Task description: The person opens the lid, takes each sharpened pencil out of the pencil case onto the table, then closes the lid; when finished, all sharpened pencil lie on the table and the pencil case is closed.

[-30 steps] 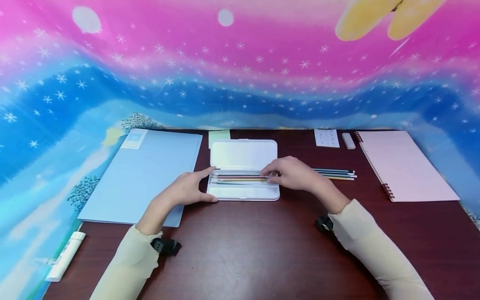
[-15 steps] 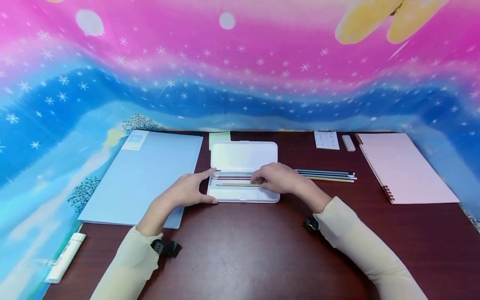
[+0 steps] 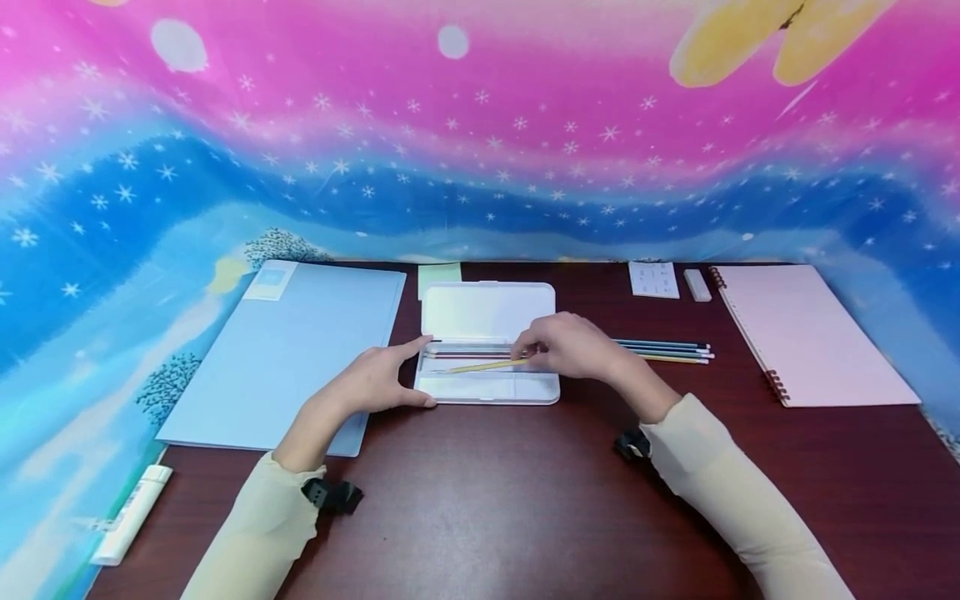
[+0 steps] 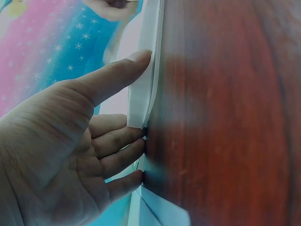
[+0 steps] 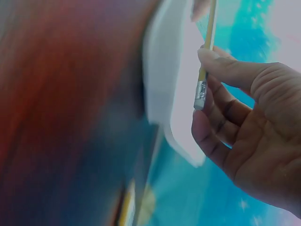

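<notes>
A white pencil case (image 3: pixel 487 310) lies open, with several pencils (image 3: pixel 465 353) lying side by side in its tray. My left hand (image 3: pixel 371 379) spans the case's left end, thumb at the front corner and index finger at the back. In the left wrist view the thumb touches the front wall (image 4: pixel 141 106) and the other fingers are at the end. My right hand (image 3: pixel 573 346) pinches a yellow pencil (image 3: pixel 487 365) near its eraser end, holding it slanted over the tray. The right wrist view shows its white eraser (image 5: pixel 199 102) and silver band below my thumb.
More pencils (image 3: pixel 667 350) lie right of the case, partly behind my right hand. A blue folder (image 3: pixel 300 350) is at left, a glue stick (image 3: pixel 133 515) at front left. A pink spiral notebook (image 3: pixel 817 333), white eraser (image 3: pixel 697 284) and printed paper (image 3: pixel 654 279) are at right.
My right hand moved left and forward over the tray, then back to the right, raising the yellow pencil at a slant. A green pencil at the tray's front is no longer there. My left hand stayed put.
</notes>
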Demonstrator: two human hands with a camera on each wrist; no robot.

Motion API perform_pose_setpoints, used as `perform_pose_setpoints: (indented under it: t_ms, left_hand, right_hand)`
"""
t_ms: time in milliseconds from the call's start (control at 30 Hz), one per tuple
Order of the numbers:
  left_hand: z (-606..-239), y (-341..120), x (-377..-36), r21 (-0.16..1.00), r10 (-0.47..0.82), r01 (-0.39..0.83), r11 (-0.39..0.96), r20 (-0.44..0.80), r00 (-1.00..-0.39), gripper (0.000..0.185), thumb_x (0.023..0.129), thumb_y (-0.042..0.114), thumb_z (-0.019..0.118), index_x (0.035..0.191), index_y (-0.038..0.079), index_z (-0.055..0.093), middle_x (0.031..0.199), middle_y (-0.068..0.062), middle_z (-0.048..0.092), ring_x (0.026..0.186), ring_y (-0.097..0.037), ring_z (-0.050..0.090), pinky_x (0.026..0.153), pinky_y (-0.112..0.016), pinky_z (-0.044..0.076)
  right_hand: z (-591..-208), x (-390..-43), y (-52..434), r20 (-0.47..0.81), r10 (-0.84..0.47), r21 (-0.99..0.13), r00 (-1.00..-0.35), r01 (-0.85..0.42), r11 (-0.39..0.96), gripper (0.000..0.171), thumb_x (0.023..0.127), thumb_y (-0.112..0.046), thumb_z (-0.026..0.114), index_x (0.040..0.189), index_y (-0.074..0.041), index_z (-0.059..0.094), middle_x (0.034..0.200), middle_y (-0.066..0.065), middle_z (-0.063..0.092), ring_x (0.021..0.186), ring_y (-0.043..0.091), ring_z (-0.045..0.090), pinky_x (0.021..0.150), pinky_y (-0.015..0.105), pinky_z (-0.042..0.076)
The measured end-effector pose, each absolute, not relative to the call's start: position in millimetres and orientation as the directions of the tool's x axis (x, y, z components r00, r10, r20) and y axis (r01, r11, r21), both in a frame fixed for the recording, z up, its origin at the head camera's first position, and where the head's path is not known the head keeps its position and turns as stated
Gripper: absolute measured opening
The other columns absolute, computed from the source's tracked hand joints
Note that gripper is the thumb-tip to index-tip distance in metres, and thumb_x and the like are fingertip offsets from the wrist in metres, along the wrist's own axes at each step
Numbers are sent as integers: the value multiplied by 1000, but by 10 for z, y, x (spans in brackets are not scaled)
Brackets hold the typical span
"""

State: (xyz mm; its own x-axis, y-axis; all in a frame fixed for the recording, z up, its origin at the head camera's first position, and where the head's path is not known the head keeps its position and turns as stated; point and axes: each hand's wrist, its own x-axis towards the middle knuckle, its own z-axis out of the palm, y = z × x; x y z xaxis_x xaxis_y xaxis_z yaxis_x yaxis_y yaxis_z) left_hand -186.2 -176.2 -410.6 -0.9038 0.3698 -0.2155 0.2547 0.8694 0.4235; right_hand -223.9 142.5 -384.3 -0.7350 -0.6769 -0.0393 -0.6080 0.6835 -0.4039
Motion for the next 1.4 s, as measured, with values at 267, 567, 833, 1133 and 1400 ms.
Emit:
perform_pose_setpoints:
  t_ms: [267, 567, 833, 1133, 1400]
  left_hand:
    - [-4114, -1791, -1862, 419, 366, 252, 872, -217, -905, 103, 79, 54, 82, 161, 18, 32, 149, -17, 55, 133, -37, 55, 106, -54, 46]
    - [-4140, -1795, -1838, 424, 359, 242, 873, -223, -906, 103, 79, 55, 81, 161, 18, 32, 150, -17, 54, 134, -36, 55, 106, -54, 46]
    - [-4121, -1782, -1841, 431, 366, 247, 868, -218, -905, 102, 79, 53, 82, 161, 18, 32, 150, -16, 54, 133, -36, 55, 107, -54, 46]
    - [-4093, -1755, -1892, 436, 384, 263, 861, -215, -898, 101, 80, 52, 82, 161, 18, 33, 149, -16, 55, 133, -36, 55, 108, -54, 45]
    - [-4105, -1781, -1862, 437, 377, 253, 863, -222, -899, 102, 80, 53, 81, 161, 18, 31, 151, -16, 53, 135, -37, 54, 108, -54, 45]
  right_hand:
    - [-3729, -2242, 1915, 105, -596, -409, -796, -581, 704, 17, 87, -16, 81, 100, -27, 83, 91, -10, 73, 76, 9, 59, 72, 32, 47]
    - [-3742, -2204, 2365, 122, -522, -404, -844, -523, 751, 21, 87, -14, 80, 104, -26, 83, 89, -8, 73, 77, 11, 59, 71, 33, 46]
    - [-3740, -2136, 2699, 129, -473, -402, -872, -482, 778, 21, 90, -11, 77, 106, -24, 82, 96, -3, 75, 83, 14, 61, 72, 33, 47]
    - [-3776, -2031, 3036, 207, -465, -336, -861, -509, 792, 21, 91, -10, 74, 108, -21, 81, 96, -2, 75, 81, 12, 62, 69, 30, 47]
    - [-3748, -1994, 3209, 181, -433, -315, -883, -470, 825, 23, 91, -7, 74, 108, -20, 81, 97, 0, 75, 77, 10, 57, 66, 27, 45]
